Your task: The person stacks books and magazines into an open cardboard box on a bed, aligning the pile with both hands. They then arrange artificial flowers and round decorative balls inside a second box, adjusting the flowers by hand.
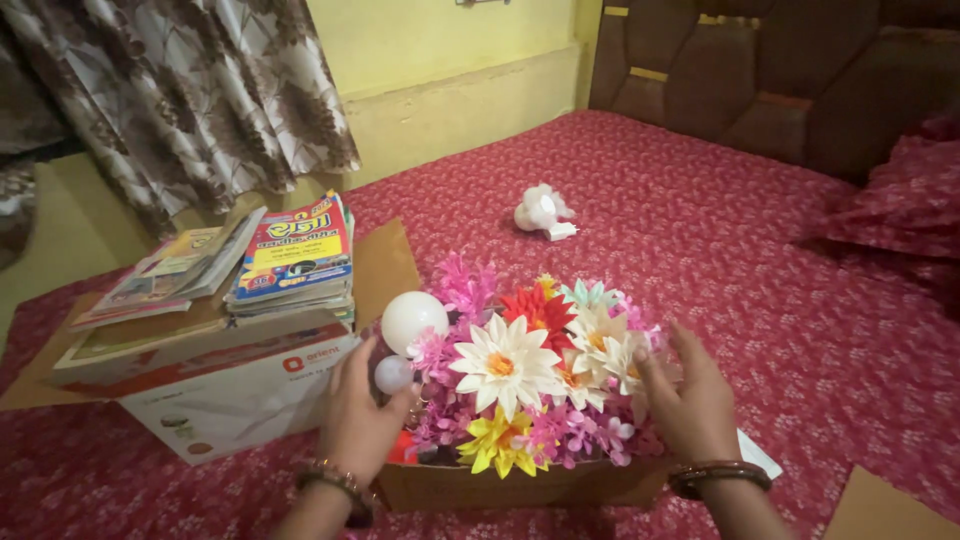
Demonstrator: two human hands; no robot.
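- Red patterned bedspread [700,230] covers the bed on which everything sits, with a yellow wall and a flowered curtain [190,90] behind.
- Both hands are apart, one on each side of a bunch of artificial flowers [530,385] standing in a brown cardboard box [500,487] between them.
- Left hand [358,415] lies flat against the left side of the bunch, fingers spread and not closed on anything; a small white ball [393,374] touches its fingertips, and a larger white ball [413,321] sits just above.
- Right hand [690,395] cups the right side of the blooms, fingers loosely open.
- Likely trouble: pressing inward could crush petals, or nudge the white balls loose so they roll off; the box looks shallow, so the bunch might tip.
- Just left of the left hand a white carton [230,395] carries stacked magazines [290,255], crowding that side.
- Beyond the flowers, well apart from both hands, lies a small white object [543,212] on the bedspread.
- Near the right wrist a flat piece of cardboard [885,505] lies at the frame's edge.
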